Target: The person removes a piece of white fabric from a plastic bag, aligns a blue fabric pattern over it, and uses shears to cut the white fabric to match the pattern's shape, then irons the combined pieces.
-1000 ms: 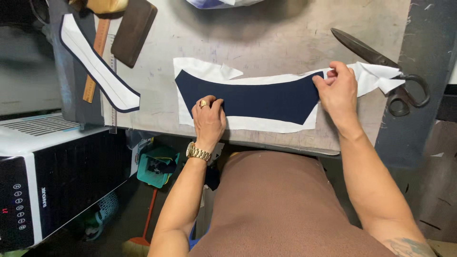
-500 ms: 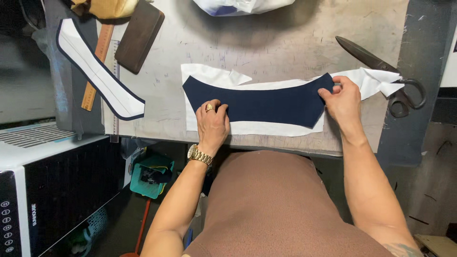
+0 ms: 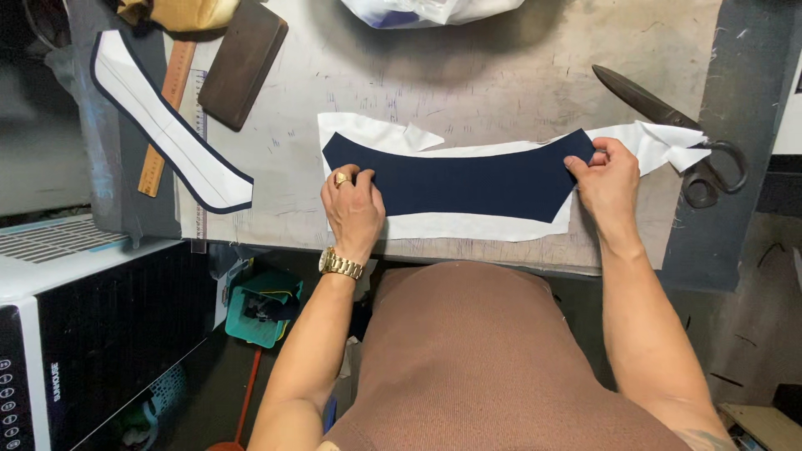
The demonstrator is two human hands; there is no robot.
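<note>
A curved navy fabric piece (image 3: 468,179) lies on a larger white lining piece (image 3: 468,227) on the worn grey table (image 3: 501,92). My left hand (image 3: 353,209), with a ring and a gold watch, presses flat on the navy piece's left part. My right hand (image 3: 608,179) pinches the navy piece's right tip together with the white layer under it.
Large black scissors (image 3: 668,117) lie at the right edge. At the left sit a white piece edged in navy (image 3: 167,134), a wooden ruler (image 3: 167,113) and a dark brown block (image 3: 242,63). A plastic bag (image 3: 426,10) is at the top. A white and black appliance (image 3: 75,334) stands below left.
Both fabric layers and my hands sit slightly further right in view. My left hand has shifted a little along the navy piece; my right hand stays on its right tip.
</note>
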